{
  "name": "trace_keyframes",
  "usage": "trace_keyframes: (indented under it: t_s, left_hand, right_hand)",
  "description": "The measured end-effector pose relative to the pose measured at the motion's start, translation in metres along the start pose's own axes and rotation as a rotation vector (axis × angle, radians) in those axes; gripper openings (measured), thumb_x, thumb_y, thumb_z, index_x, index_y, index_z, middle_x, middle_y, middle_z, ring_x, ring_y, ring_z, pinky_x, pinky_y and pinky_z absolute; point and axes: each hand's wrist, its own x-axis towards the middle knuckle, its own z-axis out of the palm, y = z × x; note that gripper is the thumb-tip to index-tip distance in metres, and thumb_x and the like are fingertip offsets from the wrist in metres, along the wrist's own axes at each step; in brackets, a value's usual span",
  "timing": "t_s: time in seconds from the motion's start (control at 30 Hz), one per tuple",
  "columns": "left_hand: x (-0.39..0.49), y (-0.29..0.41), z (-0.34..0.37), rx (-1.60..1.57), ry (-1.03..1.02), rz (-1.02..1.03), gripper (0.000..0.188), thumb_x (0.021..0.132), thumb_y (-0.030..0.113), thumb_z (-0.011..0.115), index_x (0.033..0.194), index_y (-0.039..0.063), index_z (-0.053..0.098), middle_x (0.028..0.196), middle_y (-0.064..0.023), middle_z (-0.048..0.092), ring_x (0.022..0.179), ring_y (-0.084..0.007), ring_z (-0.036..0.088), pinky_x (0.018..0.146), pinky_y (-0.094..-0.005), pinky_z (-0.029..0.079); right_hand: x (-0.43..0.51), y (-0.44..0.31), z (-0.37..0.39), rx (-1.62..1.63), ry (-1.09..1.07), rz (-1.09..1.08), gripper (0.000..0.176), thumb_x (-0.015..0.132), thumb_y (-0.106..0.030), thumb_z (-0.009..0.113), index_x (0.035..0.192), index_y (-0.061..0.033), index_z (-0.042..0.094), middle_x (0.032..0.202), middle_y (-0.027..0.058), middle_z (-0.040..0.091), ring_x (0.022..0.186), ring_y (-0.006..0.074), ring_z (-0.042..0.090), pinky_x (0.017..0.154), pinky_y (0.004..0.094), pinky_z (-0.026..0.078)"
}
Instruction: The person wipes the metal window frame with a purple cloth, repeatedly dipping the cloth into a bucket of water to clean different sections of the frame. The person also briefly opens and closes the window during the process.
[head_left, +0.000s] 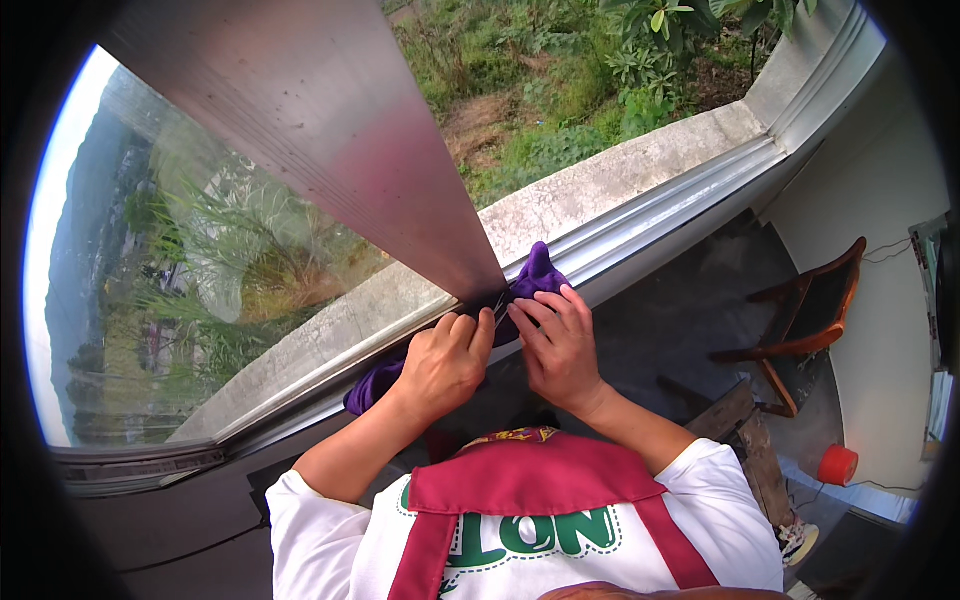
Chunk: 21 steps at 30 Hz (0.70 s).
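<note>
A purple cloth (537, 274) lies bunched along the bottom track of an aluminium sliding window. Its other end (373, 386) hangs over the track's inner edge, left of my left hand. My left hand (448, 365) is closed on the cloth beside the foot of the sash frame (330, 142). To its right, my right hand (559, 346) has bent fingers pressed on the cloth, the fingertips pinching it. Between the two hands shows a thin, shiny metal piece (499, 304); its shape and which hand holds it are unclear. The fingers hide part of the cloth and track.
The window track (645, 206) runs up to the right, beside a concrete outer ledge (615, 161). Glass (247, 247) fills the left side. A wooden chair (817, 311), a wooden bench (757, 457) and a red container (838, 465) stand at the right.
</note>
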Motion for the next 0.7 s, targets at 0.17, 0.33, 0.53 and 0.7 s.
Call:
trace_keyframes:
  t_s: [0.17, 0.33, 0.53, 0.7]
  left_hand:
    - [0.009, 0.005, 0.007, -0.088, 0.077, -0.029, 0.030, 0.075, 0.006, 0.062, 0.104, -0.005, 0.065, 0.076, -0.0057, 0.055, 0.068, -0.0181, 0.059, 0.047, -0.0314, 0.048]
    - [0.010, 0.010, 0.001, -0.080, 0.124, -0.020, 0.030, 0.074, 0.006, 0.063, 0.101, -0.006, 0.066, 0.074, -0.0050, 0.057, 0.064, -0.0175, 0.060, 0.046, -0.0310, 0.048]
    - [0.010, 0.014, 0.005, -0.028, -0.001, -0.023, 0.033, 0.073, 0.010, 0.062, 0.100, -0.007, 0.066, 0.078, -0.0064, 0.060, 0.065, -0.0176, 0.059, 0.047, -0.0297, 0.048]
    - [0.017, 0.027, 0.019, 0.124, -0.005, 0.034, 0.032, 0.074, 0.015, 0.060, 0.098, -0.005, 0.066, 0.081, -0.0092, 0.061, 0.068, -0.0176, 0.059, 0.049, -0.0281, 0.049]
  right_hand:
    - [-0.002, 0.003, -0.001, 0.037, 0.032, -0.005, 0.048, 0.077, 0.001, 0.062, 0.125, -0.0033, 0.064, 0.119, 0.0093, 0.062, 0.117, 0.0295, 0.056, 0.108, 0.0520, 0.038]
    - [-0.001, 0.005, -0.002, 0.068, 0.037, -0.005, 0.049, 0.075, 0.002, 0.062, 0.124, -0.0035, 0.064, 0.119, 0.0087, 0.063, 0.117, 0.0290, 0.056, 0.108, 0.0513, 0.038]
    - [-0.001, 0.003, -0.003, 0.040, -0.004, -0.011, 0.046, 0.076, 0.000, 0.062, 0.122, -0.0035, 0.066, 0.121, 0.0081, 0.063, 0.118, 0.0288, 0.056, 0.108, 0.0522, 0.036]
    - [0.002, 0.000, -0.004, 0.030, 0.004, 0.021, 0.041, 0.077, -0.004, 0.064, 0.118, -0.0044, 0.067, 0.120, 0.0081, 0.064, 0.117, 0.0287, 0.056, 0.107, 0.0522, 0.037]
